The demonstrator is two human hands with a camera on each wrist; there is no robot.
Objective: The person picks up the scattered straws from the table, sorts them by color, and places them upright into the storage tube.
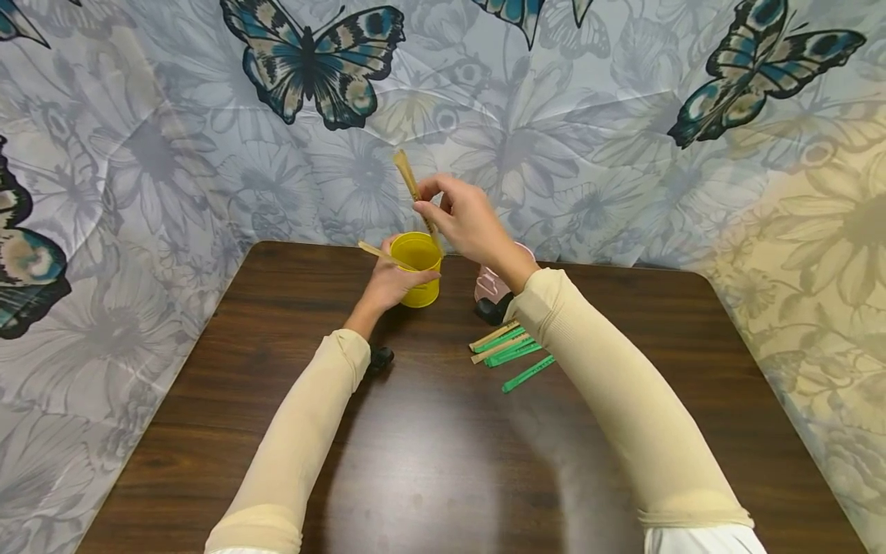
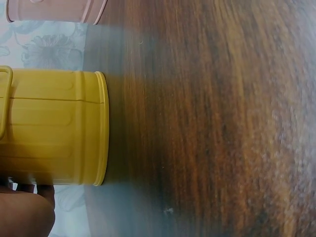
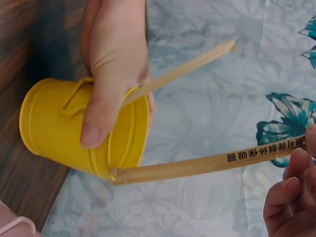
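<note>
My left hand grips a small yellow metal bucket, its thumb across the near side by the wire handle. A tan paper-wrapped straw leans out of the bucket beside that thumb. Between thumb and fingers, my right hand pinches a second tan paper-wrapped straw printed with dark characters. This straw's lower end meets the bucket's rim in the right wrist view; whether it is inside or just outside, I cannot tell. In the left wrist view, the bucket shows its side and base, with some fingers below.
Behind my right wrist stands a pink bucket with a black object at its foot. Several green and tan straws lie near my right forearm. Another black object sits beside my left sleeve. A butterfly-patterned cloth hangs behind the table.
</note>
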